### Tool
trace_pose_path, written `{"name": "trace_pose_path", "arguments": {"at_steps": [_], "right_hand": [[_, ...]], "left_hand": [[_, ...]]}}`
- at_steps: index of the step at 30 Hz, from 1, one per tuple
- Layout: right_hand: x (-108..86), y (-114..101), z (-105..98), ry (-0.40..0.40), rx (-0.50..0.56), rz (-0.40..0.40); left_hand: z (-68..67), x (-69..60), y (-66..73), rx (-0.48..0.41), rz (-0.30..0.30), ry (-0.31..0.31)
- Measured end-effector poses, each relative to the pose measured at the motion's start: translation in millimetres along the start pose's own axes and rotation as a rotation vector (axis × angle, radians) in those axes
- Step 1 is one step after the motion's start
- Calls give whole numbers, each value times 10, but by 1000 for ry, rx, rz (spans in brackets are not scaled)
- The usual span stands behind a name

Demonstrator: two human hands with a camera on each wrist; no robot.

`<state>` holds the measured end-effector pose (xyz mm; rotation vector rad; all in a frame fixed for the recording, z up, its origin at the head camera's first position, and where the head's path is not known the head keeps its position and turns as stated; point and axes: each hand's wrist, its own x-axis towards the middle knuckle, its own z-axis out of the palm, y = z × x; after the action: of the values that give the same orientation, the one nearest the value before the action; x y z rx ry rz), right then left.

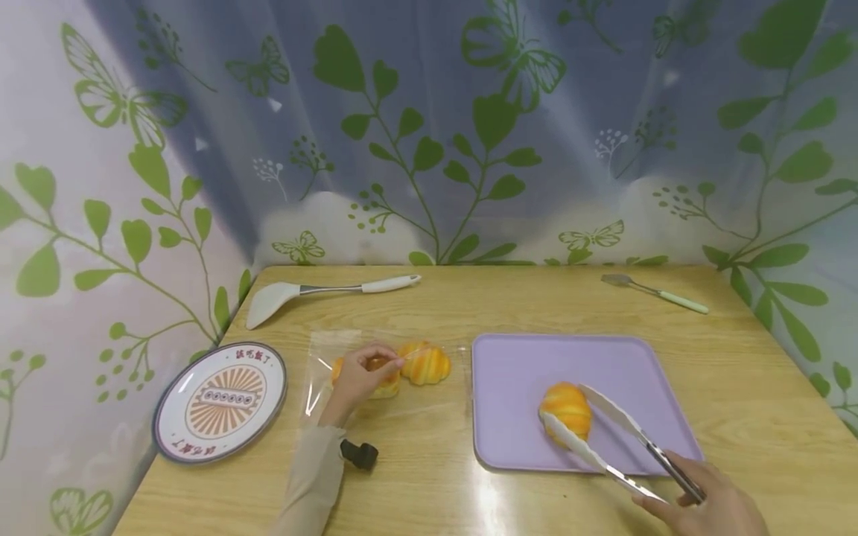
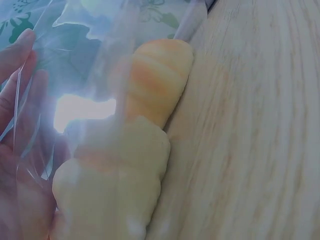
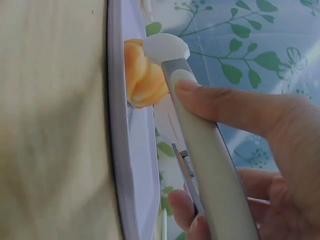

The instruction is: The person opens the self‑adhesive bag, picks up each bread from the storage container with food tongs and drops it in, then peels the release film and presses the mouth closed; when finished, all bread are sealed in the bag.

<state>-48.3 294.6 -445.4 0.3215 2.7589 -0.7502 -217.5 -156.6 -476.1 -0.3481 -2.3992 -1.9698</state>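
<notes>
My left hand [image 1: 365, 372] pinches the upper film of a clear plastic bag [image 1: 429, 409] lying on the table. Inside it are golden croissant-shaped breads [image 1: 425, 362], partly hidden by that hand in the head view. In the left wrist view, two breads [image 2: 112, 195] show through the glossy film beside the fingers. My right hand [image 1: 713, 499] grips metal tongs [image 1: 643, 439] with pale tips. Those tips stand on either side of a single croissant-shaped bread [image 1: 570, 409] on the purple tray [image 1: 516, 365]. The right thumb presses along one tong arm [image 3: 200, 145].
A round patterned plate [image 1: 258, 417] lies at the table's left edge. Behind the bag is a spatula [image 1: 389, 284] with a white handle. A small server with a pale green handle [image 1: 684, 301] lies at the back right. Patterned curtains [image 1: 429, 149] surround the table.
</notes>
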Motion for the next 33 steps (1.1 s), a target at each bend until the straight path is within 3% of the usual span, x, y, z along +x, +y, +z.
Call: {"name": "trace_pose_path", "arguments": {"at_steps": [4,8,15,25,33], "right_hand": [[87,-119,-4,252,-26,-197],[251,-230,-40,356,-52,-316],[432,-367,-94,289,-60,-330],[489,-189,-308,270,-89,-384],[303,-335,-115,250,-71,-245]], "left_hand": [[3,10,-8,-3,11,1],[3,14,-1,-20,16,-3],[-1,6,12,-5,6,-2],[-6,1,26,21,47,0],[-28,-25,25,56,37,-7]]}}
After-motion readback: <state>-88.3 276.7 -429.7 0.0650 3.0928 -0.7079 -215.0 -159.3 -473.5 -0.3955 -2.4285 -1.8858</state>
